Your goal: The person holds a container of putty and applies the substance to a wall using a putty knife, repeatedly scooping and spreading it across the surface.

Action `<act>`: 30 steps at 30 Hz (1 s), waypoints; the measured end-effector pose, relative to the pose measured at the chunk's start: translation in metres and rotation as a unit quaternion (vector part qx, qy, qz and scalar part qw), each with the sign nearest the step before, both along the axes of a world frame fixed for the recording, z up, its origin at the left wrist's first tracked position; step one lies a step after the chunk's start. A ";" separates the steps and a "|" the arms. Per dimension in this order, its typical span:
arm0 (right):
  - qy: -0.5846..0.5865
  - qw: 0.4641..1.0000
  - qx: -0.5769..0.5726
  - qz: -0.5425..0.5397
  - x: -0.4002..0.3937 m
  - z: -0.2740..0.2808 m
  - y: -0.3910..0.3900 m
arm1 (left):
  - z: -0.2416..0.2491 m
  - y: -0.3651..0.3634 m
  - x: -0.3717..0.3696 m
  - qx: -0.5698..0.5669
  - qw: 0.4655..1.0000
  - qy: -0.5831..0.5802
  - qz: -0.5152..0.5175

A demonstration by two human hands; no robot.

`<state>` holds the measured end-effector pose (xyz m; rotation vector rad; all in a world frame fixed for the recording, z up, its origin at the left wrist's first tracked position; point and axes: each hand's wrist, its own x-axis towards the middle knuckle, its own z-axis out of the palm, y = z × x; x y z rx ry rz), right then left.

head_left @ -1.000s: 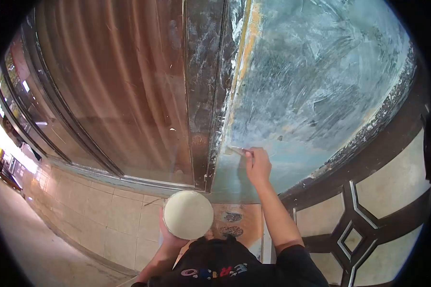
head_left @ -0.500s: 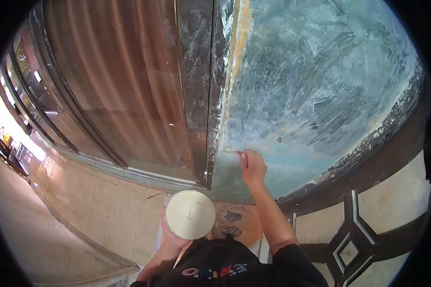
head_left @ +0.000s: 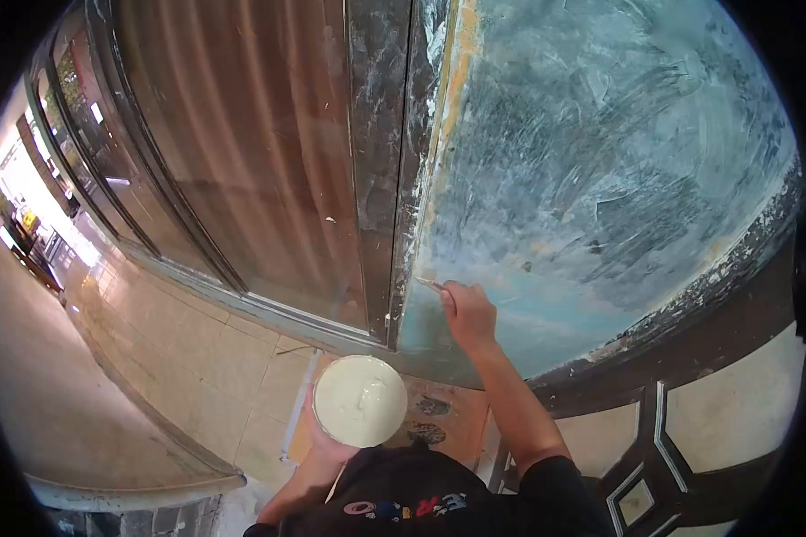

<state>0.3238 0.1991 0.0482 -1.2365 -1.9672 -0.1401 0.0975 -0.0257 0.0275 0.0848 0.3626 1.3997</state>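
Nearest you, your left hand (head_left: 324,445) cups the underside of a round tub of pale cream paint (head_left: 360,401), fingers wrapped under its rim, held over the tiled floor (head_left: 215,376). Further out, your right hand (head_left: 468,313) is closed around a small brush (head_left: 432,285), whose tip touches the blue-painted wall (head_left: 600,179) at its left edge, just beside the dark metal frame post (head_left: 381,179). Beyond the post stands the brown corrugated shutter (head_left: 242,152).

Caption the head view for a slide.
Right hand presses a small brush to the blue-green wall's edge; left hand holds a bucket of pale paint.
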 end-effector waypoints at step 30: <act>0.020 0.996 -0.061 -0.066 -0.015 0.027 -0.019 | 0.003 0.015 -0.074 0.027 0.997 0.068 -0.035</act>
